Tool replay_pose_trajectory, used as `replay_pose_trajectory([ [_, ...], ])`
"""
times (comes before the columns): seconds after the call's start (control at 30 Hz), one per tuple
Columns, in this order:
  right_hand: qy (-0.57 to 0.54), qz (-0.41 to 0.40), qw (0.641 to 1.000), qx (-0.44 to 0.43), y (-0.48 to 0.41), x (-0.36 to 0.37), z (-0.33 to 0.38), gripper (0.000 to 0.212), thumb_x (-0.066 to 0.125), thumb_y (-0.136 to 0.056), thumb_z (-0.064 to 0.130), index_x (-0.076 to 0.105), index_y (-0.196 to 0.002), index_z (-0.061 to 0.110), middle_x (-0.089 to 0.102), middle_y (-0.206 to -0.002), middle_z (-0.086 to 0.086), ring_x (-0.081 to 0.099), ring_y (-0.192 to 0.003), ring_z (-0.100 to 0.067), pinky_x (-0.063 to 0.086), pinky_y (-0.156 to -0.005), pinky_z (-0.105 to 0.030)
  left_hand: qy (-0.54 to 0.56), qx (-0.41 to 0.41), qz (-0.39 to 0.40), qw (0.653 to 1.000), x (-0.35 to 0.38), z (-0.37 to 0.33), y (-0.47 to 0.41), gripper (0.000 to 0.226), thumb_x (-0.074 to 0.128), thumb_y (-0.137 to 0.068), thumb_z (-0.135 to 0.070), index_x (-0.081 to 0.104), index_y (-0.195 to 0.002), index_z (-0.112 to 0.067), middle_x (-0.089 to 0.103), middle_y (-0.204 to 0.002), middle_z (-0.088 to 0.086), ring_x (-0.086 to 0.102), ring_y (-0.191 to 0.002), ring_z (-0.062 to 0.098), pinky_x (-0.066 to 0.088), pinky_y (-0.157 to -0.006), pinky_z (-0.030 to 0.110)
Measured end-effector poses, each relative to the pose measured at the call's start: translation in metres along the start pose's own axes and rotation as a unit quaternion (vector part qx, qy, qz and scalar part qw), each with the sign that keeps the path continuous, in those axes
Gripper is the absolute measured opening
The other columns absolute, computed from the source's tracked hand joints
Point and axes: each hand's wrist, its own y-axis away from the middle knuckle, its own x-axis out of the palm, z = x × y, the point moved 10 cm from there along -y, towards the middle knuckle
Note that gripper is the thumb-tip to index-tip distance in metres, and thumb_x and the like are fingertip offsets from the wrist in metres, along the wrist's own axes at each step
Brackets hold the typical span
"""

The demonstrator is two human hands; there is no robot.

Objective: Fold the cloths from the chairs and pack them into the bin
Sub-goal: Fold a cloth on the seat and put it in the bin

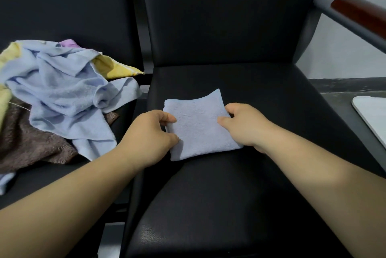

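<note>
A small light-blue cloth [198, 124], folded into a square, lies on the black seat of the right chair [261, 94]. My left hand [152, 134] grips its left edge, fingers and thumb curled round the fold. My right hand [242, 124] pinches the right edge, thumb on top. A heap of unfolded cloths [62, 90] in light blue, yellow, purple and brown lies on the left chair's seat [52, 176]. The white rim of what may be the bin [369, 115] shows at the right edge.
Both black chairs stand side by side with tall backrests behind the seats. A grey metal armrest with a reddish wooden pad [359, 11] juts in at the upper right. Dark floor and a pale wall lie beyond it.
</note>
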Motion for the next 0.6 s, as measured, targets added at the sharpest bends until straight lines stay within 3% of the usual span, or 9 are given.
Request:
replay_pose_trajectory([
  [0.1, 0.06, -0.03, 0.998, 0.011, 0.0, -0.005, 0.005, 0.023, 0.066, -0.093, 0.032, 0.054, -0.08, 0.017, 0.052, -0.074, 0.003, 0.046, -0.064, -0.016, 0.037, -0.058, -0.032, -0.062, 0.003, -0.003, 0.998, -0.001, -0.006, 0.001, 0.034, 0.076, -0.079, -0.019, 0.068, -0.111, -0.026, 0.068, -0.087, -0.006, 0.062, -0.064, 0.004, 0.045, -0.059, 0.021],
  [0.2, 0.125, -0.062, 0.99, 0.026, 0.002, -0.013, 0.008, 0.027, 0.069, -0.088, 0.043, 0.059, -0.091, 0.017, 0.061, -0.085, 0.005, 0.059, -0.074, -0.016, 0.044, -0.061, -0.032, -0.11, -0.001, 0.007, 0.994, 0.0, -0.007, 0.0, 0.025, 0.078, -0.075, -0.025, 0.071, -0.099, -0.028, 0.067, -0.091, -0.011, 0.065, -0.082, 0.01, 0.051, -0.073, 0.026],
  [0.33, 0.134, -0.057, 0.988, 0.042, 0.001, -0.013, 0.007, 0.027, 0.068, -0.085, 0.042, 0.057, -0.085, 0.018, 0.06, -0.079, 0.003, 0.057, -0.068, -0.017, 0.039, -0.054, -0.029, -0.082, -0.021, 0.011, 0.996, -0.004, -0.002, -0.007, 0.005, 0.078, -0.076, -0.029, 0.077, -0.08, -0.026, 0.071, -0.072, -0.009, 0.066, -0.071, 0.011, 0.051, -0.065, 0.027],
  [0.4, 0.146, -0.05, 0.987, 0.048, 0.001, -0.011, 0.008, 0.028, 0.066, -0.083, 0.036, 0.048, -0.072, 0.018, 0.05, -0.067, 0.003, 0.048, -0.057, -0.017, 0.032, -0.05, -0.028, -0.083, -0.028, -0.004, 0.996, -0.009, 0.001, -0.012, 0.017, 0.078, -0.078, -0.029, 0.074, -0.063, -0.022, 0.068, -0.059, -0.008, 0.064, -0.061, 0.011, 0.05, -0.058, 0.027],
  [0.47, 0.159, -0.04, 0.985, 0.056, 0.001, -0.009, 0.011, 0.029, 0.065, -0.081, 0.031, 0.043, -0.068, 0.018, 0.046, -0.062, 0.003, 0.044, -0.054, -0.017, 0.03, -0.048, -0.028, -0.112, -0.035, -0.011, 0.993, -0.008, 0.004, -0.019, 0.038, 0.077, -0.077, -0.027, 0.055, -0.049, -0.013, 0.052, -0.044, -0.005, 0.052, -0.049, 0.014, 0.038, -0.048, 0.025],
  [0.53, 0.164, -0.03, 0.984, 0.062, 0.003, -0.009, 0.015, 0.026, 0.066, -0.082, 0.028, 0.046, -0.071, 0.016, 0.049, -0.067, 0.001, 0.046, -0.057, -0.018, 0.031, -0.049, -0.028, -0.122, -0.053, 0.0, 0.991, -0.002, 0.006, -0.025, 0.041, 0.073, -0.079, -0.026, 0.044, -0.054, -0.012, 0.046, -0.048, -0.003, 0.046, -0.049, 0.016, 0.03, -0.046, 0.026],
  [0.6, 0.167, -0.022, 0.984, 0.061, 0.003, -0.008, 0.019, 0.024, 0.068, -0.082, 0.028, 0.049, -0.075, 0.015, 0.052, -0.073, 0.001, 0.049, -0.061, -0.017, 0.033, -0.05, -0.028, -0.123, -0.078, 0.023, 0.989, 0.005, 0.01, -0.027, 0.033, 0.07, -0.082, -0.028, 0.05, -0.062, -0.011, 0.054, -0.062, 0.002, 0.052, -0.058, 0.019, 0.033, -0.049, 0.027],
])
